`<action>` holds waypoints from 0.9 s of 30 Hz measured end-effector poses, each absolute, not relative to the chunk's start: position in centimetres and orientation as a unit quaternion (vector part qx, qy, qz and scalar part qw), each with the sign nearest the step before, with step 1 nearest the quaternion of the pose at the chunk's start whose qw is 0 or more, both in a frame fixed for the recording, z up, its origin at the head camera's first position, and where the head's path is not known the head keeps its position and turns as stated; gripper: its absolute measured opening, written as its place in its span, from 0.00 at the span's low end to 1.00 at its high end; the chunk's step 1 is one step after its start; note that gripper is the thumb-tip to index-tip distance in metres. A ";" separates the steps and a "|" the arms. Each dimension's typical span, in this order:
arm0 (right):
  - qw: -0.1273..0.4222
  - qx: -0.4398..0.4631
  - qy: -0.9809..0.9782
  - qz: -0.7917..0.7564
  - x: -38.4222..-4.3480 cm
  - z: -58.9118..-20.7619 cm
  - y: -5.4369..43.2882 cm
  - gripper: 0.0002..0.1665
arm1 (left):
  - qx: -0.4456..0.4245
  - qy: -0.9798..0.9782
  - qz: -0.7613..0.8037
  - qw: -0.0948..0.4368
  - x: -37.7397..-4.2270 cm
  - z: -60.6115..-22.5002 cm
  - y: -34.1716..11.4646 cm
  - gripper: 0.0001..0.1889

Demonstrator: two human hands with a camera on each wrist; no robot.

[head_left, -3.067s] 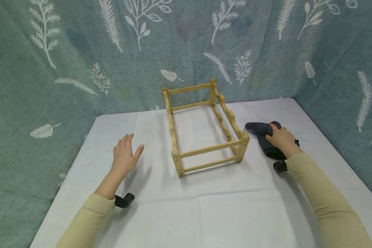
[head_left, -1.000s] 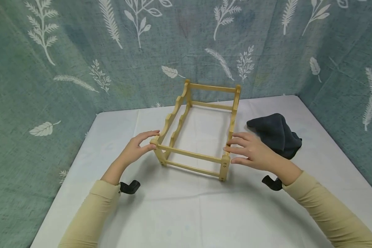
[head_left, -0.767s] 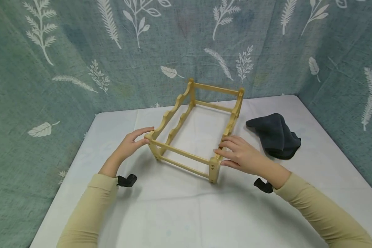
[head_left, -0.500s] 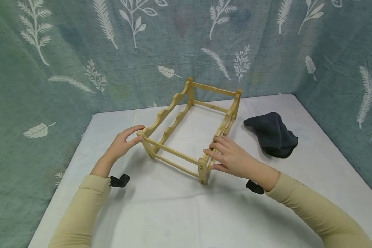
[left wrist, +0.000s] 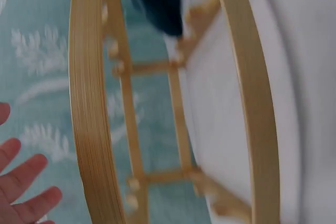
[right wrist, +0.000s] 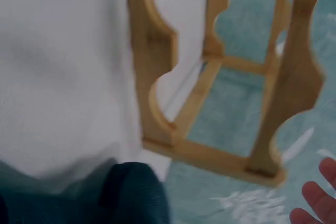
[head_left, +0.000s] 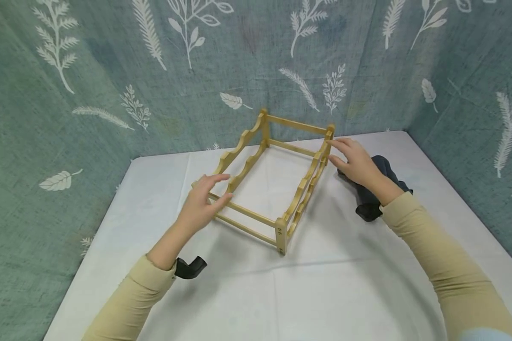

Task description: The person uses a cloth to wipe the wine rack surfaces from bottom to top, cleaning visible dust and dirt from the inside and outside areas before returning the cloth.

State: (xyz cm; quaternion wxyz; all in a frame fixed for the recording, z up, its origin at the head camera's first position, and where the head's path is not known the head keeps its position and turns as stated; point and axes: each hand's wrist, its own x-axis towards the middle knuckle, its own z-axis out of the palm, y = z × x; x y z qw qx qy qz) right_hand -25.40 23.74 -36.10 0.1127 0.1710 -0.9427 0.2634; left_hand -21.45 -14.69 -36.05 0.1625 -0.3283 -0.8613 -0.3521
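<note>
A light wooden rack (head_left: 252,213) with scalloped side rails stands at an angle on the white table, its far end near the back curtain. My left hand (head_left: 198,206) hovers over its near left corner, thumb and fingers apart with nothing between them. In the left wrist view, its fingers (left wrist: 23,179) show beside the rack's bars (left wrist: 89,98). At the far right post, my right hand (head_left: 360,166) has its fingertips close; whether they touch is unclear. A dark blue-grey cloth (head_left: 369,201) lies crumpled below the right hand and wrist, which partly hide it.
The white-covered table (head_left: 324,293) reaches back to a green curtain (head_left: 247,66) with white leaf prints, which also hangs along both sides. A black wrist camera (head_left: 190,267) sits on the left wrist.
The rack has turned, its near end swinging left. Both hands have come off its near corners: the right moved to the far right corner, the left slightly rightward. Earlier, the right hand let go of the cloth.
</note>
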 end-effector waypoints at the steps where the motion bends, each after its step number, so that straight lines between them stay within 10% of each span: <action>1: 0.096 0.145 -0.947 0.271 -26.2 -36.2 24.2 0.29 | -0.342 -0.858 -0.349 0.157 -20.9 -36.0 -13.7 0.22; 12: 0.034 0.047 -0.944 0.324 -31.9 -36.6 25.2 0.34 | -0.427 -0.859 -0.278 0.057 -17.0 -37.6 -6.7 0.18; 27: -0.012 0.024 -0.940 0.341 -33.5 -37.0 25.2 0.33 | -0.424 -0.838 -0.336 0.072 -17.1 -39.0 -6.3 0.10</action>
